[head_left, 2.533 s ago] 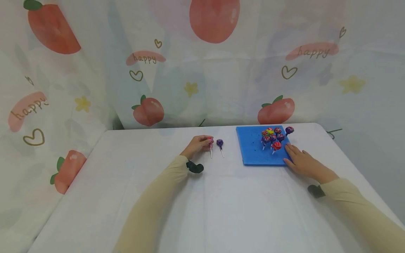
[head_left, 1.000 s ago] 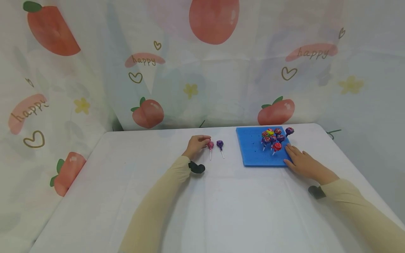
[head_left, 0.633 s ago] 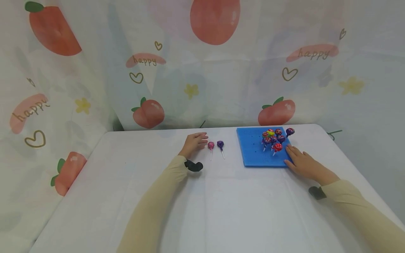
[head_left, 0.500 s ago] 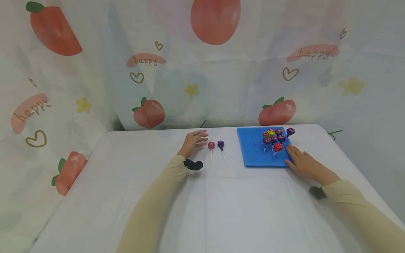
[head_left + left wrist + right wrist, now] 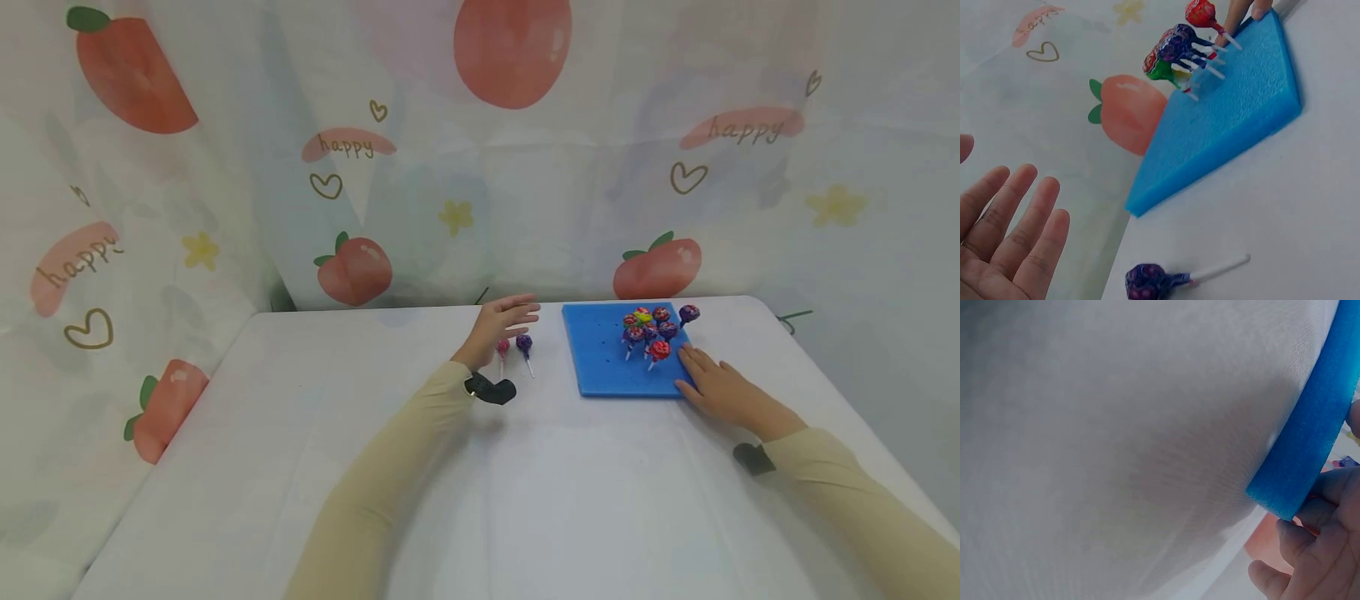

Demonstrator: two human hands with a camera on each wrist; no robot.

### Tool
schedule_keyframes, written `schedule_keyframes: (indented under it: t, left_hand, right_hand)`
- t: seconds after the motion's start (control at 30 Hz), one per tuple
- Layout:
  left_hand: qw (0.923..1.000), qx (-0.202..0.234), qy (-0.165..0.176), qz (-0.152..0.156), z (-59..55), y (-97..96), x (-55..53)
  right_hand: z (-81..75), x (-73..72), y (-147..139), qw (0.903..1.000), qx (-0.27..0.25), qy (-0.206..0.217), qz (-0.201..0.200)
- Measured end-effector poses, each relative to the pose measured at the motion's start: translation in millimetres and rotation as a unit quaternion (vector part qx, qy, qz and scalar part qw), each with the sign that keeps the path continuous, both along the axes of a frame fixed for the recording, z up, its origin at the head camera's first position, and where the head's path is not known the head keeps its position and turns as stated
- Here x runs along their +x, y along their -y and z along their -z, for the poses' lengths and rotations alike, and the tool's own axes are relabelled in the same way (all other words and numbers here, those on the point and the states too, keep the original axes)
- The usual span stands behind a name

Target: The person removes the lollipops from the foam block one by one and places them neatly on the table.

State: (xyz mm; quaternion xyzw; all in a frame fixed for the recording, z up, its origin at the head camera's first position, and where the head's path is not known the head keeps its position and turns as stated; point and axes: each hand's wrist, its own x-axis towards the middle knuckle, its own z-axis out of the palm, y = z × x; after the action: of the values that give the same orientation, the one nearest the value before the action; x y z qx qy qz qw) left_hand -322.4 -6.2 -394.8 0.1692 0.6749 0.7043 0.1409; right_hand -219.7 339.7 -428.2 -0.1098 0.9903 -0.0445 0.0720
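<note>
1. On my head feed, the left hand [image 5: 497, 329] is raised over the worktop [image 5: 375, 475], fingers extended and slightly apart. I see nothing in its grasp; the left wrist feed agrees.
2. A pink lollipop [image 5: 503, 345] sits next to the left palm, partly covered from above. I cannot tell whether hand and candy touch.
3. A purple lollipop [image 5: 524, 342] lies just right of the pink one, its stick toward the near edge of the worktop. On the left wrist feed it is apart from the fingers.
4. The right hand [image 5: 722, 392] rests with straight fingers at the right edge of a blue foam block [image 5: 596, 367]. The right wrist feed shows fingertips against it; I read this as touching, with no curled grip.
5. A cluster of lollipops [image 5: 658, 351], mostly red and purple, stands in the block's right half, heads up, sticks in the foam, some tilted. I note small dark marks on the block's left half.
6. Both arms wear cream sleeves [image 5: 397, 450]. A cloth backdrop [image 5: 555, 200] printed with peaches, hearts and "happy" hangs behind.
</note>
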Motion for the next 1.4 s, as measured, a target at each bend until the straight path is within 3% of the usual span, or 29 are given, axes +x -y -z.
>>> schedule_keyframes:
  t: [0.27, 0.57, 0.73, 1.4]
  left_hand:
    - [0.9996, 0.006, -0.004, 0.029, 0.9, -38.9, 9.7]
    - [0.9994, -0.005, -0.002, 0.035, 18.5, -77.1, 18.8]
    - [0.9986, 0.013, -0.006, 0.052, 23.5, -93.8, 27.0]
    - [0.9972, -0.002, 0.035, 0.067, 32.5, -129.0, 45.6]
  right_hand:
    - [-1.5, 2.7, -0.3, 1.0000, -0.005, 0.001, 0.001]
    - [0.6, 2.7, -1.3, 1.0000, -0.006, 0.004, 0.000]
    - [0.1, 2.0, -1.8, 1.0000, -0.007, 0.000, -0.002]
    - [0.1, 1.7, 0.1, 1.0000, -0.004, 0.003, 0.003]
